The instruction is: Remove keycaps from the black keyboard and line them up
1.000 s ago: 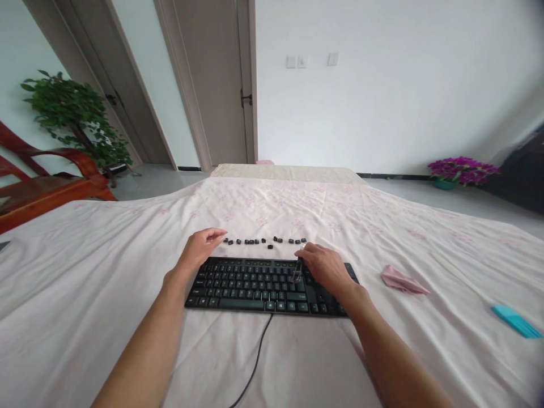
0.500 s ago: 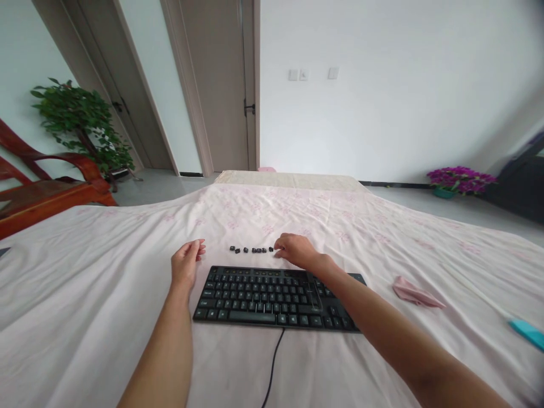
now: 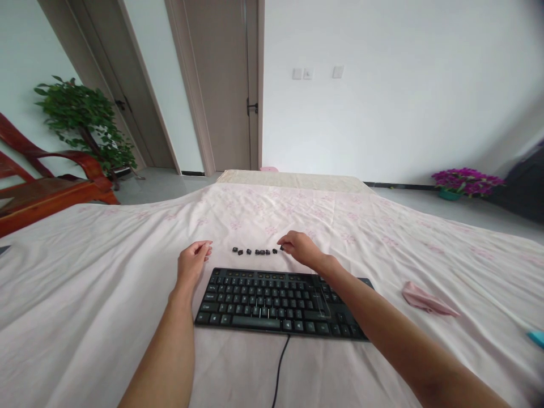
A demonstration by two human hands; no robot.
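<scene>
A black keyboard [image 3: 250,300] lies on the pink-white cloth, its cable trailing toward me. Just beyond its back edge, several small loose black keycaps [image 3: 249,251] form an uneven row. At the right end of that row, my right hand [image 3: 297,247] pinches one keycap [image 3: 282,247] between thumb and fingertips; it shows only in part. My right forearm covers the keyboard's right part. My left hand [image 3: 193,262] rests on the cloth left of the row, fingers loosely bent and a little apart, with nothing visible in them.
To the right of the keyboard lies a crumpled pink cloth [image 3: 429,300], and a turquoise object [image 3: 536,339] sits at the right edge. A wooden chair [image 3: 80,170] and a leafy plant [image 3: 80,113] stand at left. Purple flowers [image 3: 465,181] are on the floor by the wall.
My right hand has shifted slightly right from the row, and a keycap now shows at its fingertips. My left hand has barely moved. The whole view has shifted slightly.
</scene>
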